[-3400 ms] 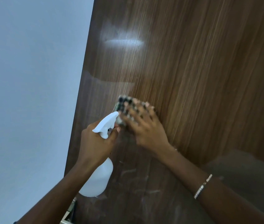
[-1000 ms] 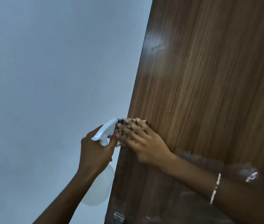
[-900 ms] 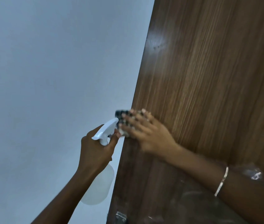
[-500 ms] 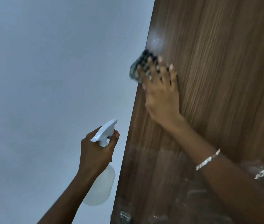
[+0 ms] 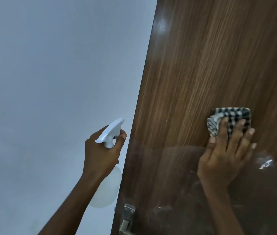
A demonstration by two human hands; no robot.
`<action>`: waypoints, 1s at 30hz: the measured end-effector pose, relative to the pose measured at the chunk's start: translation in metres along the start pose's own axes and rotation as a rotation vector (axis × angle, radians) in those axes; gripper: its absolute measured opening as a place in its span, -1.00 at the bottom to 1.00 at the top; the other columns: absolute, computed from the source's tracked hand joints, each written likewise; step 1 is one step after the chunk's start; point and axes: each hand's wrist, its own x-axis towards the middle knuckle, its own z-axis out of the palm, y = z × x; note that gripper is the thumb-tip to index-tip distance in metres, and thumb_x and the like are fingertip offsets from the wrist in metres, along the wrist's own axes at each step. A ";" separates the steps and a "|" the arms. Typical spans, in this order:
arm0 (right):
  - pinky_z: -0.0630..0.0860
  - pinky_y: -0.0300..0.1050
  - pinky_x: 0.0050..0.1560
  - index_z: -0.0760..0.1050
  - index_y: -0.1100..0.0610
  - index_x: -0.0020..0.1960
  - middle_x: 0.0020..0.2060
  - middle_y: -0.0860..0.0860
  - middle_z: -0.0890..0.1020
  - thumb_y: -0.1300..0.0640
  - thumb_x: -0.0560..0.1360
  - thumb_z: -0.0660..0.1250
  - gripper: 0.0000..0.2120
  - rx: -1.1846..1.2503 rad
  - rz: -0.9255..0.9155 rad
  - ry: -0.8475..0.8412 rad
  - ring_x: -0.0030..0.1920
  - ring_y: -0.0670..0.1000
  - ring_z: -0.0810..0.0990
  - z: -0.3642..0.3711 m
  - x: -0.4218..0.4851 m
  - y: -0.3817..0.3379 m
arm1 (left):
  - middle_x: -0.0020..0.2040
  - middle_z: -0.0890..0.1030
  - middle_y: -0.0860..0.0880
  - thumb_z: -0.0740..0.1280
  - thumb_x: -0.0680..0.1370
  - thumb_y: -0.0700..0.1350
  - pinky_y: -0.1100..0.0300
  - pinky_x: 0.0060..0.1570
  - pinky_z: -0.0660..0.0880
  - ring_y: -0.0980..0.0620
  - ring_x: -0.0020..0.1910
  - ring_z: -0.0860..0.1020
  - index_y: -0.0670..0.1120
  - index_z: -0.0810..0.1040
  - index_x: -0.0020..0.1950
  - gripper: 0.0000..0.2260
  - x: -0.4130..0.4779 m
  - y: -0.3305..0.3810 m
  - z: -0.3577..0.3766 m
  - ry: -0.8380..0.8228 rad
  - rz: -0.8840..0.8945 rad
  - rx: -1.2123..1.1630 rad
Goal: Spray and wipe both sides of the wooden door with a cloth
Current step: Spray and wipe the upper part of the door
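The dark brown wooden door [image 5: 202, 65] fills the right half of the view, its glossy face showing faint streaks low down. My right hand [image 5: 224, 155] presses a folded black-and-white checked cloth [image 5: 231, 118] flat against the door, fingers spread and straight over it. My left hand [image 5: 103, 150] grips the neck of a white spray bottle [image 5: 107, 192] just left of the door's edge, with the nozzle pointing up and to the right. The bottle's round body hangs below my fist.
A plain pale wall [image 5: 49, 82] takes up the left half. A metal latch plate with a lever handle [image 5: 127, 217] sits at the door's edge near the bottom of the view.
My right hand has slid the cloth from high at the door's left edge down and rightward onto the middle of the panel. The left hand holds the bottle in the same place.
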 end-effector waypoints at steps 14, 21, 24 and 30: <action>0.00 0.29 0.61 0.17 -0.08 0.65 0.66 -0.01 0.14 0.18 0.61 0.24 -0.35 0.154 -0.475 -0.218 0.67 0.11 0.00 0.034 -0.045 -0.082 | -0.31 0.60 -0.05 0.45 0.52 -0.02 0.45 -0.35 0.45 -0.02 -0.35 0.59 -0.05 0.55 -0.03 -0.85 -0.014 -0.011 0.017 -0.006 0.016 0.017; 0.01 0.29 0.60 0.06 0.10 0.68 0.65 0.21 0.08 0.07 0.75 0.03 -0.48 0.125 0.430 0.041 0.64 0.33 0.02 0.003 -0.048 -0.005 | -0.22 0.58 -0.09 0.39 0.44 0.08 0.59 -0.41 0.39 0.04 -0.38 0.57 -0.07 0.52 0.12 -0.67 -0.021 -0.016 0.003 -0.050 -0.020 0.042; 0.01 0.34 0.59 0.05 0.06 0.69 0.65 0.19 0.09 0.04 0.74 0.01 -0.48 0.139 0.437 0.042 0.64 0.33 0.00 0.020 -0.051 -0.052 | -0.22 0.59 -0.12 0.38 0.44 0.10 0.61 -0.40 0.38 0.04 -0.36 0.56 -0.11 0.54 0.12 -0.64 -0.025 -0.023 0.003 -0.032 -0.029 0.057; 0.12 0.29 0.59 0.22 0.00 0.63 0.63 0.04 0.22 -0.02 0.71 0.18 -0.49 0.176 -0.489 -0.167 0.63 0.18 0.14 0.055 -0.088 -0.141 | -0.31 0.60 -0.01 0.44 0.49 0.05 0.54 -0.32 0.40 0.07 -0.31 0.60 -0.07 0.61 0.06 -0.76 -0.036 -0.026 0.014 -0.063 0.008 0.054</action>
